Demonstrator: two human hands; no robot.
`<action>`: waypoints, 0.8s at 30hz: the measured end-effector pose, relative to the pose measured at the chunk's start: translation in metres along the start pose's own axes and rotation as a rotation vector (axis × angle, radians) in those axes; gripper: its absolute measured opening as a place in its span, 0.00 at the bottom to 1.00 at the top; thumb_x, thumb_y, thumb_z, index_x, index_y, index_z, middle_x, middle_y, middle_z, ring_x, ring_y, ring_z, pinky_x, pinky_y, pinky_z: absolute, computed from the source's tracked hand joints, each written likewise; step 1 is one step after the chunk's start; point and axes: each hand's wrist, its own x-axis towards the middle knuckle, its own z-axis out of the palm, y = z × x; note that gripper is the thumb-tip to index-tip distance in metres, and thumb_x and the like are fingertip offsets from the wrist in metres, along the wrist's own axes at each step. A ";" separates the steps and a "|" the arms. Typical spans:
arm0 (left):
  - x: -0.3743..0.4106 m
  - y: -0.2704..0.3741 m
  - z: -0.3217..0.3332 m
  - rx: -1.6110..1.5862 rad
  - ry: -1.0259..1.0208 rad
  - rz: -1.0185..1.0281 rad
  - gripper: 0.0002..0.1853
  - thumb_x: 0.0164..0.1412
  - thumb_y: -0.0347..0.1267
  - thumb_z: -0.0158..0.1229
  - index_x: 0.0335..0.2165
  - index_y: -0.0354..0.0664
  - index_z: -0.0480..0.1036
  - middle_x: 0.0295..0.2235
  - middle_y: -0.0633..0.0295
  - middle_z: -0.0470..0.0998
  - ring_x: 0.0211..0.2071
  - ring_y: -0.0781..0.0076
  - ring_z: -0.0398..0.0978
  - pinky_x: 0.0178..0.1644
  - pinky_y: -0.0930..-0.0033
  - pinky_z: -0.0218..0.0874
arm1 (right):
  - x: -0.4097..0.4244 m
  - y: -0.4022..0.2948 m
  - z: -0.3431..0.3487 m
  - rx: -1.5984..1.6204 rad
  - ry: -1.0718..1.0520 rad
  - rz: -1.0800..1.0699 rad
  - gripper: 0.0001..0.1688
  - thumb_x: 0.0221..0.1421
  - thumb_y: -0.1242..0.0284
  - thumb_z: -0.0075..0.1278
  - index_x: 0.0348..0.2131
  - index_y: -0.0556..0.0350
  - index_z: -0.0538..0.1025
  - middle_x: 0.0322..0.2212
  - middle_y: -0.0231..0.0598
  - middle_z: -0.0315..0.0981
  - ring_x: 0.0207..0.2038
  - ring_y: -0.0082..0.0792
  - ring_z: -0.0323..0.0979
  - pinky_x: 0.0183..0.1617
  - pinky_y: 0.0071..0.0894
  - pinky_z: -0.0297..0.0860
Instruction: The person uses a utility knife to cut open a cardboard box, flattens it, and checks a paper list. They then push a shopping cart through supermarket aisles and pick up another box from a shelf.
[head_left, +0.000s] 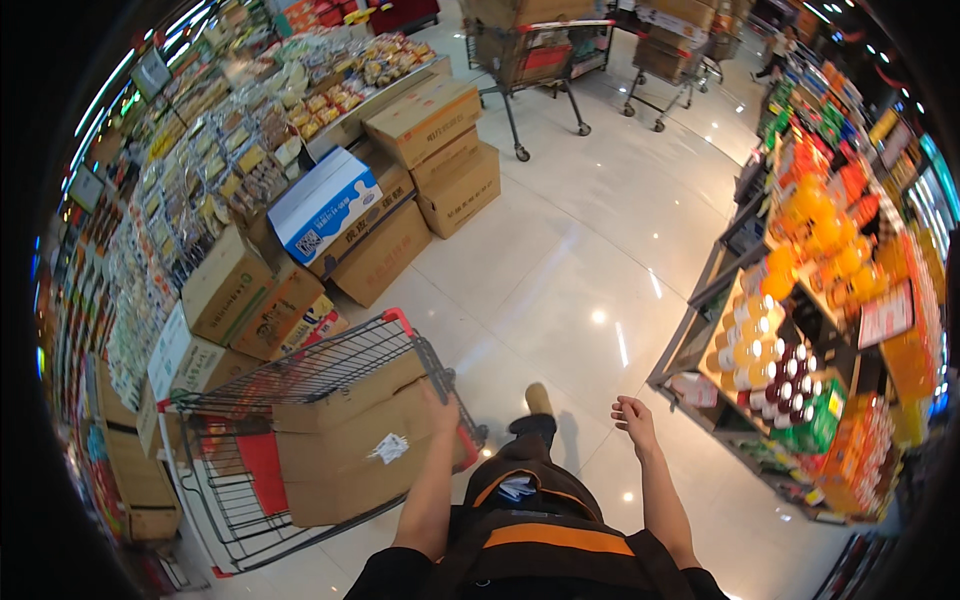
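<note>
My left hand (442, 411) is at the near end of a wire shopping cart (330, 352), its fingers around the end bar; the grip is partly blurred. Inside the cart lies a large opened cardboard box (345, 472) with a crumpled white paper or label (390, 448) on it. A red panel (262, 469) shows beside the cardboard. My right hand (636, 424) hangs free over the tiled floor, empty, with loosely curled fingers a little apart. The bottle display (694, 352) stands to its right.
Stacked cartons (382, 255), one blue and white box (326, 202) among them, line a counter of packaged food (225, 165) on the left. Carts loaded with boxes (532, 56) stand ahead. Orange drink bottles (810, 217) fill the right shelves. A person (780, 52) is far off.
</note>
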 end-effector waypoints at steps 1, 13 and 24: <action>0.012 -0.009 0.007 -0.047 0.020 -0.029 0.40 0.56 0.32 0.55 0.62 0.33 0.46 0.60 0.39 0.55 0.61 0.47 0.54 0.64 0.59 0.45 | 0.028 -0.008 -0.006 -0.030 -0.022 0.039 0.17 0.63 0.65 0.42 0.47 0.54 0.71 0.36 0.34 0.75 0.36 0.26 0.74 0.38 0.26 0.70; 0.099 0.038 0.038 -0.374 0.163 -0.426 0.17 0.63 0.41 0.51 0.41 0.37 0.71 0.26 0.64 0.71 0.25 0.74 0.66 0.29 0.66 0.60 | 0.211 0.003 -0.176 -0.321 -0.034 0.758 0.09 0.60 0.67 0.45 0.35 0.51 0.72 0.28 0.36 0.73 0.26 0.32 0.73 0.25 0.32 0.69; 0.181 0.115 0.077 -0.239 0.521 -0.435 0.22 0.67 0.44 0.43 0.39 0.36 0.73 0.29 0.58 0.77 0.33 0.68 0.74 0.36 0.64 0.64 | 0.614 -0.156 -0.130 -0.432 -0.328 0.216 0.13 0.63 0.64 0.43 0.38 0.56 0.70 0.26 0.38 0.71 0.20 0.27 0.70 0.18 0.25 0.64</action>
